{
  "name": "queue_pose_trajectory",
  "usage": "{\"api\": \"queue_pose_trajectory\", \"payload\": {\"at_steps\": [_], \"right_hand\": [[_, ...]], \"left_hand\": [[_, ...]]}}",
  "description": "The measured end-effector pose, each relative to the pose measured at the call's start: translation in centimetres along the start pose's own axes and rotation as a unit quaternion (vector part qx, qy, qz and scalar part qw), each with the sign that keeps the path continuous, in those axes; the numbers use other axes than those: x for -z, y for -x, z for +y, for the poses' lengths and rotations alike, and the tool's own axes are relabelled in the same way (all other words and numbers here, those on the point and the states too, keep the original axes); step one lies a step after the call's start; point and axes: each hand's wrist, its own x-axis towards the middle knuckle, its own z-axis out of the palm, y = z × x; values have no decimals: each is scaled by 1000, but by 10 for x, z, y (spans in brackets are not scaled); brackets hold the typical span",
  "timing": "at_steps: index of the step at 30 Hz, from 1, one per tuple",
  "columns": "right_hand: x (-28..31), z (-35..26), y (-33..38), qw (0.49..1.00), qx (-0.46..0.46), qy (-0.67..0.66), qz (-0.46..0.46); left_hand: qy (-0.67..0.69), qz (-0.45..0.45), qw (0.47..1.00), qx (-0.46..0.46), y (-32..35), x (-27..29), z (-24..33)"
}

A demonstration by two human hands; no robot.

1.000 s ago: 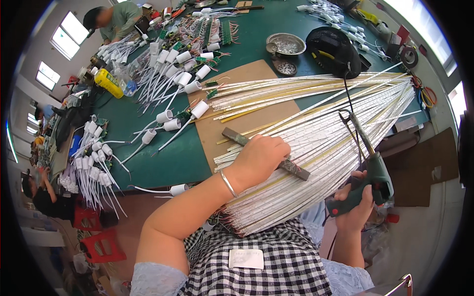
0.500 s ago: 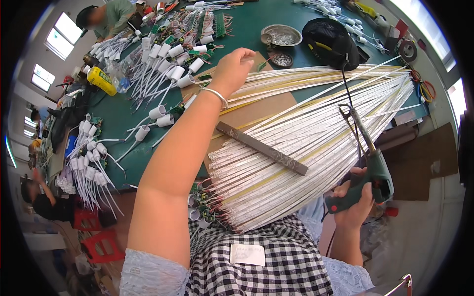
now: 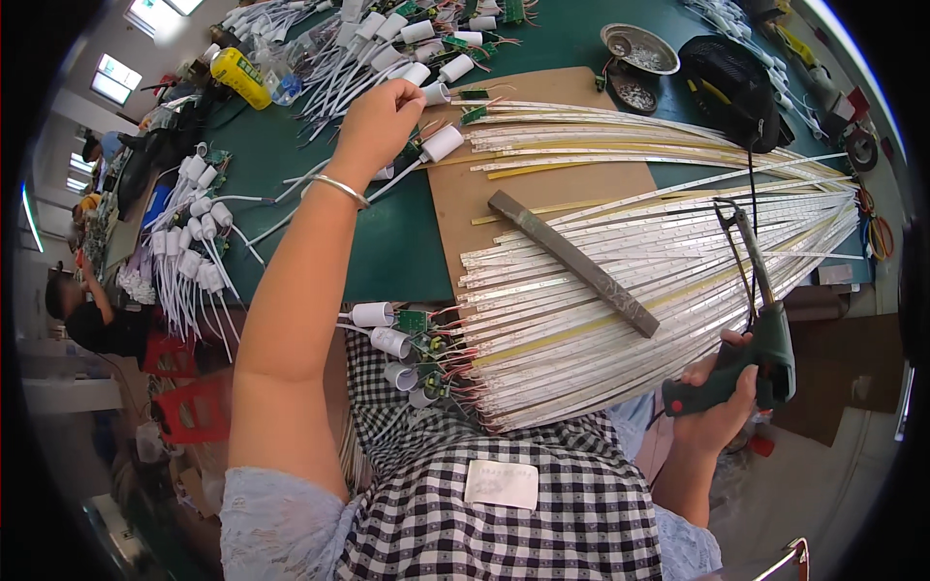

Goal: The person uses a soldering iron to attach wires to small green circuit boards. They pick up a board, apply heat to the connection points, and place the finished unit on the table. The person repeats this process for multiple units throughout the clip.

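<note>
My left hand (image 3: 380,124), with a bangle at the wrist, is closed in a pinch over the far left of the work. Its fingertips touch the end of a white plastic cap (image 3: 438,94) that has a small green circuit board. A similar cap (image 3: 443,143) lies just nearer. My right hand (image 3: 722,402) grips a dark green soldering gun (image 3: 765,360), its long metal nose pointing up and away over the LED strips (image 3: 581,320). These white and yellow strips fan out from the right. A dark metal bar (image 3: 573,263) lies across them.
Several caps with boards and wires (image 3: 390,341) hang at the near strip ends. Beyond are piles of white-cabled caps (image 3: 184,237), a yellow bottle (image 3: 240,77), a metal dish (image 3: 654,58) and a black mesh cap (image 3: 727,87). A brown board (image 3: 446,208) lies under the strips.
My left hand has moved left from the far strip ends to the white cap, and its fingers have closed. The right hand keeps the soldering gun; the whole view has shifted.
</note>
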Motion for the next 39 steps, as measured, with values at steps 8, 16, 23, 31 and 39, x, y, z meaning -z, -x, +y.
{"api": "queue_pose_trajectory", "payload": {"at_steps": [8,16,23,31,39], "right_hand": [[-3,-3,6,1000,-5,14,1],[-17,-3,12,999,6,25,-29],[-27,-1,13,999,-9,37,-13],[-32,2,11,999,-15,43,-19],[-36,4,14,999,-40,22,-9]], "left_hand": [[-96,-37,993,-66,30,5,-13],[-55,23,996,-67,32,-5,-5],[-150,93,971,-159,29,-19,-12],[204,93,974,32,26,-10,-30],[324,-60,942,69,50,56,7]]}}
